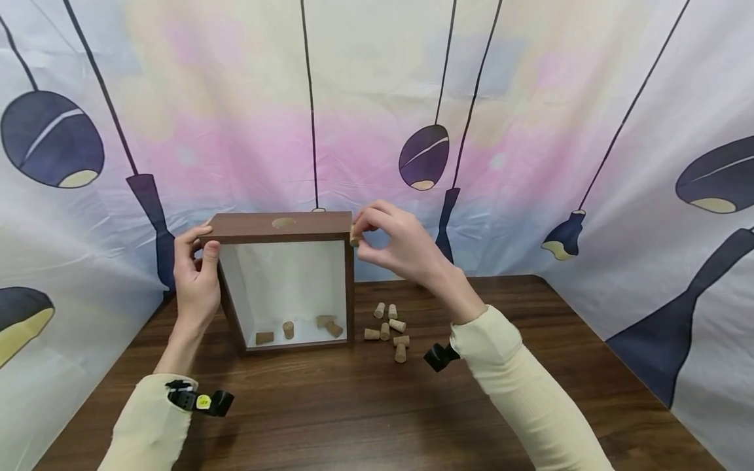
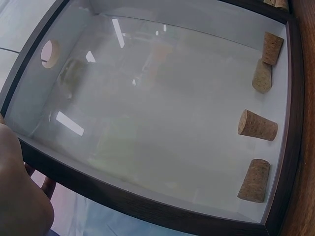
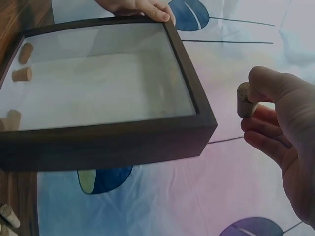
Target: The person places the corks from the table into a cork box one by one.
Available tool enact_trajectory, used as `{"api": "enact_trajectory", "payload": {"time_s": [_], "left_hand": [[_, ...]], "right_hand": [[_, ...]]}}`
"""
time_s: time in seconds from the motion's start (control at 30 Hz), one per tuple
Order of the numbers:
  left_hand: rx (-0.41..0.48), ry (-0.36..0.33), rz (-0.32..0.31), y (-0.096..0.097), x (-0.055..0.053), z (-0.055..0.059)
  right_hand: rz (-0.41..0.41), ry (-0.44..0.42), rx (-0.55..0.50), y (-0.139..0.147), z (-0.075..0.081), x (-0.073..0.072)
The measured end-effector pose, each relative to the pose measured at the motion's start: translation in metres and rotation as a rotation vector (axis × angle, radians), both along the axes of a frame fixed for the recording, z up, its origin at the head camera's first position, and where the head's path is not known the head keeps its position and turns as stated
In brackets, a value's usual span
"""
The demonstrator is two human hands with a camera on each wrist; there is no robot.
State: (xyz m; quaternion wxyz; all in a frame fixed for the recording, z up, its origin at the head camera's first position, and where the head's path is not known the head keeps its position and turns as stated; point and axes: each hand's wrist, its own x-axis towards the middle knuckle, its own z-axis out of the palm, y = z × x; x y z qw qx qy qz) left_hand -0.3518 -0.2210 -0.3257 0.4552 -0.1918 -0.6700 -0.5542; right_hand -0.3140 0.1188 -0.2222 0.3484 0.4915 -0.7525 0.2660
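Observation:
A dark wooden shadow box (image 1: 283, 227) with a clear front and a round hole (image 1: 285, 223) in its top stands upright on the table. My left hand (image 1: 197, 281) grips its upper left corner, thumb at the front edge. Several corks lie inside on the box floor, one of them a cork (image 2: 257, 125) seen from the left wrist. Near the box's upper right corner, my right hand (image 1: 400, 242) pinches a cork (image 3: 246, 100) between thumb and fingers. In the right wrist view this cork is apart from the box.
To the right of the box, several loose corks (image 1: 385, 331) lie in a cluster on the brown wooden table (image 1: 330, 412). A printed cloth (image 1: 365, 98) with lamp shapes hangs behind and at both sides. Each wrist wears a small black camera (image 1: 442, 357).

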Motion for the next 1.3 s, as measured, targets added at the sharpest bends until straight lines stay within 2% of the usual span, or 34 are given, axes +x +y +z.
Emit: {"api": "enact_trajectory", "payload": {"time_s": [0.23, 0.4, 0.5, 0.77, 0.87, 0.9, 0.93, 1.1, 1.17, 1.3], "left_hand": [[0.020, -0.002, -0.026, 0.000, -0.002, -0.001], [0.006, -0.002, 0.004, 0.001, -0.002, -0.001], [0.003, 0.013, 0.001, 0.002, -0.002, 0.000], [0.027, 0.024, -0.001, 0.003, -0.002, 0.000], [0.034, 0.021, 0.005, 0.003, -0.002, 0.000], [0.033, 0.020, 0.005, 0.004, 0.001, 0.002], [0.030, 0.020, 0.003, 0.005, 0.004, 0.004], [0.017, 0.017, 0.000, 0.005, 0.003, 0.004], [0.019, 0.014, 0.003, 0.002, -0.003, -0.001], [0.025, 0.014, -0.003, 0.001, -0.004, -0.002]], "right_hand": [[0.019, -0.005, 0.000, -0.019, 0.011, -0.004], [0.004, -0.035, -0.007, -0.035, 0.018, -0.009], [-0.015, -0.058, -0.003, -0.045, 0.022, -0.012], [-0.047, -0.092, 0.066, -0.073, 0.028, -0.015], [-0.068, -0.126, 0.089, -0.082, 0.029, -0.017], [-0.080, -0.134, 0.096, -0.084, 0.029, -0.018], [-0.094, -0.142, 0.102, -0.086, 0.029, -0.020], [-0.188, -0.209, 0.147, -0.094, 0.027, -0.026], [-0.210, -0.249, 0.163, -0.097, 0.027, -0.027], [-0.222, -0.314, 0.175, -0.101, 0.023, -0.030]]}}
